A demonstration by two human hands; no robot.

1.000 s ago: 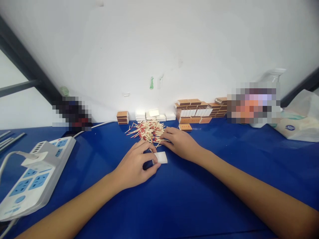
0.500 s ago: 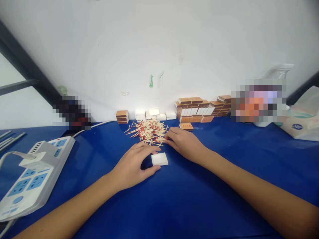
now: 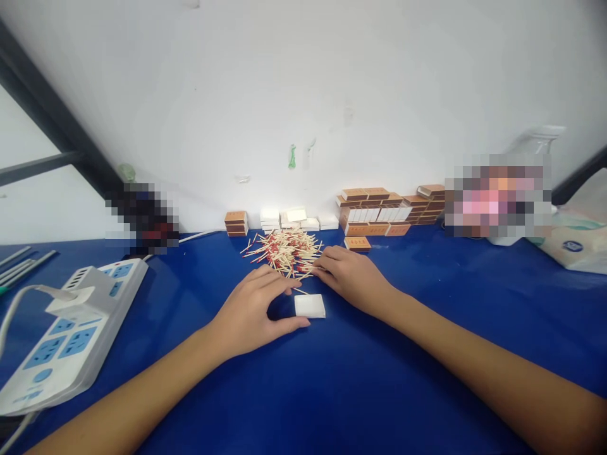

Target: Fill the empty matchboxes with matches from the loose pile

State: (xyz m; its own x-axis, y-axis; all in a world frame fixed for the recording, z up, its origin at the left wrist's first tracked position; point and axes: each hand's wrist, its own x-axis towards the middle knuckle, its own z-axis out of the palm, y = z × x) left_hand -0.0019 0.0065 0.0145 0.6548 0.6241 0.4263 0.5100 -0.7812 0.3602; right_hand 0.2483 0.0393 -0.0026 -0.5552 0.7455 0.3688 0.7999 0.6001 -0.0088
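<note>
We're seeing the pale wall (image 3: 237, 95) filling the back, and below it the blue table (image 3: 303, 392) is carrying everything. On the left, the white power strip (image 3: 102, 313) is lying at a slant with a plug seated in it. Our left hand (image 3: 251, 309) is staying open, thumb and fingers spreading around the left end of a white box; we aren't able to tell whether they're touching it. Our right hand (image 3: 355, 275) is curling its fingers at the right edge of the match pile, tips together; we can't tell if they're gripping a match. Far right, a tissue pack (image 3: 573, 246) is sitting near a pixelated patch. Against the wall, the big matchbox stack (image 3: 374, 215) is standing right of centre. The match pile (image 3: 291, 249) is spreading just beyond both hands, red heads mixing. Behind it, white boxes (image 3: 270, 220) are lining the wall, with a small brown stack (image 3: 236, 223) standing to their left. The white box (image 3: 310, 306) is lying flat in front of the pile. A lone matchbox (image 3: 357, 244) is lying before the big stack. One loose match (image 3: 300, 291) is lying just behind the white box, near our left fingertips.
</note>
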